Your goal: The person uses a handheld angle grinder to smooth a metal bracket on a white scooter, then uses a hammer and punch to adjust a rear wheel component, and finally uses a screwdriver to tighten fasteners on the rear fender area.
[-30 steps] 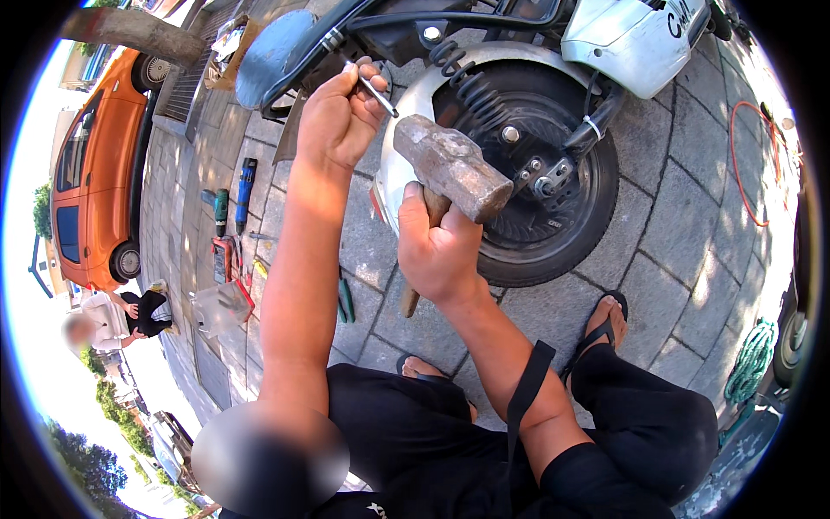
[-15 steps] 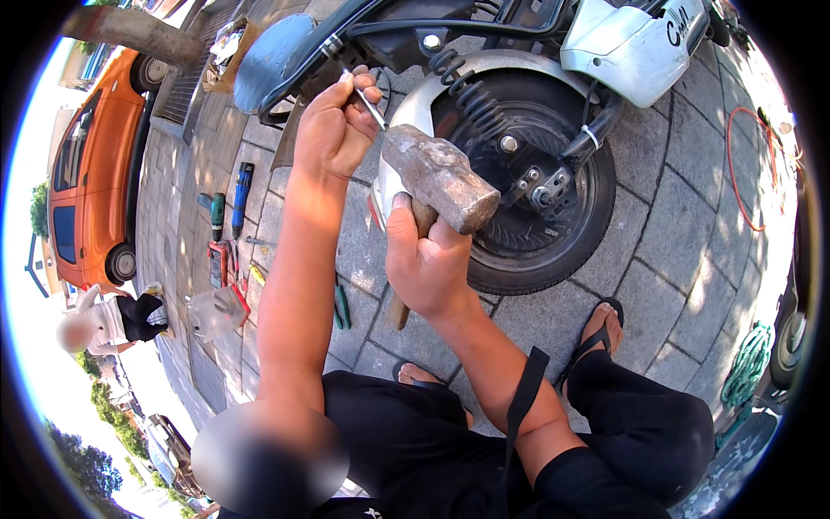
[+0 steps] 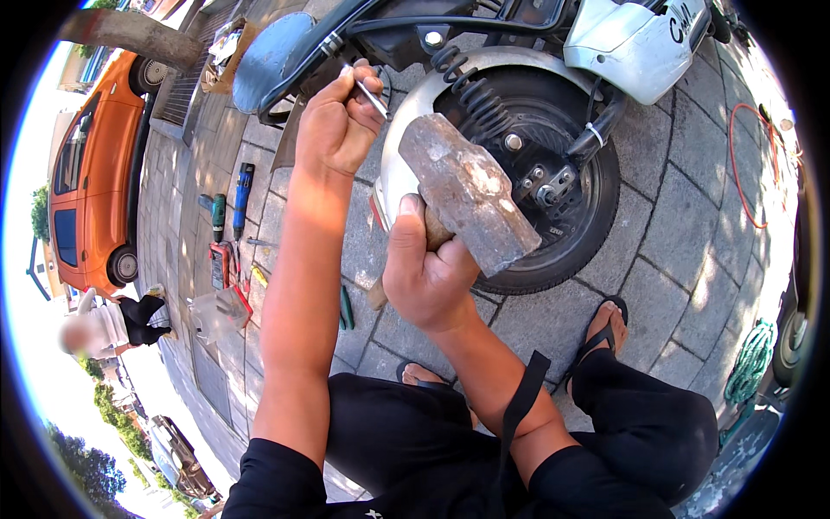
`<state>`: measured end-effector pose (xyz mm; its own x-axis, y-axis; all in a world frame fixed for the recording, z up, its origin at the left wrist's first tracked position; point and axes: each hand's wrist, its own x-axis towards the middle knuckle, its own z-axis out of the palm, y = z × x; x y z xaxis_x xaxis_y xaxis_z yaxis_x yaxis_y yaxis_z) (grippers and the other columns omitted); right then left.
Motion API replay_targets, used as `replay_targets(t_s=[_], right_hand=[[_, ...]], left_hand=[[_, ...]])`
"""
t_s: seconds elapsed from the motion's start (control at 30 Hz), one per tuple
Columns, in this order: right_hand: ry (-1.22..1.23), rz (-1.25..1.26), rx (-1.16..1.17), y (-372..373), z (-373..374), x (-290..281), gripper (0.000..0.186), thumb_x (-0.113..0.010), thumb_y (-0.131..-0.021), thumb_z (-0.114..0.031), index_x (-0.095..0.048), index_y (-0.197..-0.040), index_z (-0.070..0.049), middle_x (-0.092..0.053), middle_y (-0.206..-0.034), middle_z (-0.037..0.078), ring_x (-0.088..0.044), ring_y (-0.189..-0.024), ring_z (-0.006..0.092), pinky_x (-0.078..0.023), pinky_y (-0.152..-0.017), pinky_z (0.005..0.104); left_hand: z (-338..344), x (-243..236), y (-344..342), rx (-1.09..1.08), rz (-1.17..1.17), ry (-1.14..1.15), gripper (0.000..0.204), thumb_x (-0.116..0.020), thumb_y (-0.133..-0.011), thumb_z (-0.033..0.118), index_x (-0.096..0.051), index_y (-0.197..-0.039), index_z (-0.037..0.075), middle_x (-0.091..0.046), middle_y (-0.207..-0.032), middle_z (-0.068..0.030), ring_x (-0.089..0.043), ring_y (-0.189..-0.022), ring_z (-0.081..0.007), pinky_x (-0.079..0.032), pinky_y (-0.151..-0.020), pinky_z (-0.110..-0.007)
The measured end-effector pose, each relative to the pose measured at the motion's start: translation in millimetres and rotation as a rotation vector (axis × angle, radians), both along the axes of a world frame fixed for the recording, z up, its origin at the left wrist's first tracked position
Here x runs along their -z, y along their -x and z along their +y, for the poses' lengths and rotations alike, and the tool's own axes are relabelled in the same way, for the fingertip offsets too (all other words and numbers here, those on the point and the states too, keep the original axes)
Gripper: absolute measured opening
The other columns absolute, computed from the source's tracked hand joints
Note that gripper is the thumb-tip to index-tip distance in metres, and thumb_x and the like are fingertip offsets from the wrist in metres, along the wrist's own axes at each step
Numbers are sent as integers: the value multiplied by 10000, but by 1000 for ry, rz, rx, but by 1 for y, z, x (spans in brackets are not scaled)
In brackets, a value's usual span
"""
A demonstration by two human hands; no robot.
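A sledgehammer (image 3: 471, 195) with a worn steel head is raised over the rear wheel (image 3: 596, 238) of a two-wheeler, in the right hand (image 3: 428, 272), whose grip is wrapped around the wooden handle close below the head. The left hand (image 3: 333, 130) has its grip pinching a slim metal rod (image 3: 370, 97) between thumb and fingers; the rod's lower end is near the hammer head with a gap between, and its upper end is by the black frame (image 3: 389, 28), contact hard to tell. A coil-spring shock absorber (image 3: 474, 93) stands above the wheel, beside a white body panel (image 3: 609, 50). On the stone paving (image 3: 519, 337) lie green-handled pliers (image 3: 347, 309), a blue-handled tool (image 3: 243, 195) and a red-cased meter (image 3: 220, 265). An orange car (image 3: 102, 186) is parked farther left.
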<state>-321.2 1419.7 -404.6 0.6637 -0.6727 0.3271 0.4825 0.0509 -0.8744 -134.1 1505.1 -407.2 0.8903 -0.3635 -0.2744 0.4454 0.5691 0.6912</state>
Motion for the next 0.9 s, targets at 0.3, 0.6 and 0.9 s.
replay_targets(t_s=[0.3,0.6,0.9], right_hand=[[99,92,-24,5,-17,10,200,-644,-1000,-5,-657,-1184,71,-698,-972,138,-683,-836,239,-552,-797,396],[-79,303,-323,-17,-11,11,161,-639,-981,-11,-634,-1129,53,-672,-775,165,-661,-657,345,-514,-632,427],[198,-1,-39,-5,-23,-1,192,-636,-975,1,-659,-1159,54,-652,-833,134,-629,-691,290,-512,-693,423]], left_hand=[[2,1,-1,22,-15,33,159,-505,-1143,136,-547,-1207,-3,-628,-1047,-47,-629,-845,-110,-559,-699,-236],[6,-1,-11,80,19,107,203,-465,-1157,173,-580,-1169,6,-658,-965,-78,-665,-868,-157,-554,-672,-246],[8,8,-11,98,-5,142,215,-459,-1163,177,-586,-1128,6,-662,-1015,-95,-639,-820,-160,-552,-679,-244]])
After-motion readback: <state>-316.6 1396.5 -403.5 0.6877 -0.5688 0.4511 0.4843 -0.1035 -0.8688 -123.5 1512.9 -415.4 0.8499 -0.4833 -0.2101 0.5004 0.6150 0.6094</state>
